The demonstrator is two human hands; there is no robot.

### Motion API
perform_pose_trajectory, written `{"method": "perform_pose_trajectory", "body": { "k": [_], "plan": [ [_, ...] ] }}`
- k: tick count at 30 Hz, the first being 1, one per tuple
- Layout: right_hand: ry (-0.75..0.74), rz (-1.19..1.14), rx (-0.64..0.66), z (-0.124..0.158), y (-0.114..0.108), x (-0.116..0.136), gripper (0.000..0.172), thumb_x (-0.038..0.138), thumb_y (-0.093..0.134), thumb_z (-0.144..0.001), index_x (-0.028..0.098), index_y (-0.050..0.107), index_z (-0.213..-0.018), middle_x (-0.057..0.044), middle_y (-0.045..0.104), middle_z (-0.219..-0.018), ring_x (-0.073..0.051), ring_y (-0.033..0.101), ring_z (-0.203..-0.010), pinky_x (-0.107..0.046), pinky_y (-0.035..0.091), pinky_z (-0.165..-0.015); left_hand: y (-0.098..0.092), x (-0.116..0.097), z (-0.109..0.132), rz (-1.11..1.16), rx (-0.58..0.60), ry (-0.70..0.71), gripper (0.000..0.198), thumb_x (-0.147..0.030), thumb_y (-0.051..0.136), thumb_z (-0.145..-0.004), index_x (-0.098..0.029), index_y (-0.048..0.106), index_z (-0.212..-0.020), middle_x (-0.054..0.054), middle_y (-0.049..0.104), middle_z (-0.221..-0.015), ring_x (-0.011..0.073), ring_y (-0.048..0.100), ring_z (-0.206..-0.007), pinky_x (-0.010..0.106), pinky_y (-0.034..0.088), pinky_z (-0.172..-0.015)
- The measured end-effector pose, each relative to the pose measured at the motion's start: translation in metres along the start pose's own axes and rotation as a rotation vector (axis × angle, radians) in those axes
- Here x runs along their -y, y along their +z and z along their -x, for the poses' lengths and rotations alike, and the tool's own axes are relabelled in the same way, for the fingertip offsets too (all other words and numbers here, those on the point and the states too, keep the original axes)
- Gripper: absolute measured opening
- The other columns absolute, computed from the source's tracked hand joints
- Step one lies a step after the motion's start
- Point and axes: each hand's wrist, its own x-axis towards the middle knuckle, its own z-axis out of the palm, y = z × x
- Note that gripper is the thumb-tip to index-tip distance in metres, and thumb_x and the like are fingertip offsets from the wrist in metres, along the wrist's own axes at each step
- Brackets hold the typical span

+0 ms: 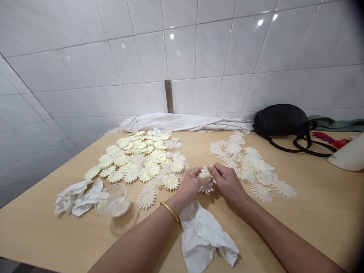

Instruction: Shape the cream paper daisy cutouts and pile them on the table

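My left hand (191, 186) and my right hand (227, 182) meet over the middle of the wooden table (313, 220), both pinched on a small white paper flower (205, 173). More flower cut-outs lie just under the hands. A gold bangle (170, 211) circles my left wrist. A large spread of pale yellow-white paper flowers (142, 159) lies to the left of the hands. A second, whiter group of flowers (250, 167) lies to the right. A crumpled white tissue (204, 237) rests under my forearms.
A clear plastic cup (113, 200) lies on its side at the left, beside crumpled white paper (76, 196). A white cloth (182, 122) runs along the tiled wall. A black bag (280, 120) with straps, a green cloth (337, 124), red feathers (331, 139) and a white object (349, 155) sit at the right.
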Motion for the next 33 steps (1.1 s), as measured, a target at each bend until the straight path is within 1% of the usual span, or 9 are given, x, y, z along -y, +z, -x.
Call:
{"method": "perform_pose_trajectory", "body": {
  "k": [4, 7, 10, 13, 17, 20, 23, 29, 33],
  "plan": [
    [-0.068, 0.119, -0.002, -0.001, 0.002, -0.004, 0.040, 0.042, 0.035, -0.084, 0.021, 0.034, -0.051, 0.002, 0.042, -0.042, -0.010, 0.038, -0.042, -0.024, 0.030, -0.044, 0.001, 0.002, 0.000, -0.002, -0.005, 0.025, 0.034, -0.034, 0.072, -0.057, -0.013, 0.057, -0.079, 0.003, 0.059, -0.060, 0.0114, 0.054, -0.048, 0.020, 0.039, -0.039],
    [-0.080, 0.207, 0.018, 0.000, 0.001, -0.006, 0.042, 0.041, 0.031, -0.087, 0.021, 0.034, -0.051, 0.001, 0.044, -0.042, -0.011, 0.039, -0.043, -0.024, 0.030, -0.046, 0.001, 0.005, -0.002, -0.026, -0.058, 0.017, 0.032, -0.039, 0.069, -0.059, -0.012, 0.058, -0.072, 0.003, 0.058, -0.057, 0.0123, 0.055, -0.048, 0.021, 0.039, -0.040],
    [-0.173, 0.443, -0.052, 0.000, 0.003, -0.006, 0.037, 0.035, 0.031, -0.087, 0.020, 0.039, -0.055, -0.001, 0.049, -0.052, -0.012, 0.042, -0.048, -0.026, 0.029, -0.050, 0.002, 0.006, -0.004, -0.035, -0.142, 0.009, 0.029, -0.039, 0.066, -0.061, -0.012, 0.056, -0.068, 0.001, 0.055, -0.053, 0.0104, 0.052, -0.044, 0.020, 0.037, -0.039],
    [-0.253, 0.599, -0.142, 0.001, 0.005, -0.006, 0.031, 0.029, 0.032, -0.087, 0.019, 0.045, -0.061, -0.004, 0.053, -0.063, -0.013, 0.044, -0.056, -0.026, 0.028, -0.054, 0.002, 0.005, -0.006, -0.042, -0.169, 0.007, 0.027, -0.038, 0.065, -0.062, -0.014, 0.054, -0.067, -0.001, 0.052, -0.049, 0.0084, 0.048, -0.039, 0.019, 0.033, -0.037],
    [-0.214, 0.469, -0.213, 0.001, 0.006, -0.006, 0.033, 0.030, 0.031, -0.088, 0.020, 0.040, -0.058, -0.002, 0.049, -0.060, -0.012, 0.042, -0.054, -0.025, 0.029, -0.053, 0.001, 0.003, -0.006, -0.033, -0.141, 0.003, 0.032, -0.041, 0.066, -0.061, -0.015, 0.048, -0.065, -0.003, 0.051, -0.048, 0.0072, 0.046, -0.038, 0.018, 0.032, -0.037],
    [-0.132, 0.326, -0.271, -0.001, 0.007, -0.006, 0.035, 0.034, 0.032, -0.087, 0.020, 0.034, -0.055, 0.002, 0.039, -0.050, -0.011, 0.035, -0.047, -0.024, 0.027, -0.049, 0.002, 0.003, -0.005, -0.029, -0.126, -0.012, 0.037, -0.044, 0.067, -0.060, -0.016, 0.043, -0.062, -0.002, 0.051, -0.049, 0.0078, 0.048, -0.038, 0.018, 0.029, -0.036],
    [-0.077, 0.241, -0.291, -0.003, 0.006, -0.006, 0.035, 0.035, 0.035, -0.086, 0.020, 0.033, -0.054, 0.004, 0.035, -0.045, -0.010, 0.031, -0.045, -0.024, 0.027, -0.047, 0.003, 0.002, -0.005, 0.010, -0.133, 0.014, 0.036, -0.040, 0.069, -0.059, -0.017, 0.041, -0.060, -0.003, 0.050, -0.048, 0.0083, 0.050, -0.041, 0.017, 0.028, -0.037],
    [-0.006, 0.158, -0.314, -0.009, -0.002, -0.015, 0.037, 0.039, 0.038, -0.083, 0.021, 0.030, -0.052, 0.004, 0.032, -0.043, -0.011, 0.034, -0.045, -0.024, 0.028, -0.045, -0.005, -0.007, -0.006, 0.099, -0.287, -0.005, 0.024, -0.021, 0.070, -0.052, -0.014, 0.050, -0.063, 0.003, 0.061, -0.066, 0.0067, 0.050, -0.046, 0.018, 0.024, -0.039],
    [0.055, 0.074, -0.238, -0.009, -0.004, -0.018, 0.038, 0.042, 0.039, -0.083, 0.021, 0.031, -0.052, 0.004, 0.034, -0.041, -0.011, 0.038, -0.043, -0.024, 0.029, -0.045, -0.008, -0.008, -0.006, 0.043, -0.329, 0.016, 0.022, -0.013, 0.062, -0.052, -0.017, 0.045, -0.066, -0.001, 0.056, -0.054, 0.0062, 0.045, -0.042, 0.018, 0.027, -0.041]
  ]
}}
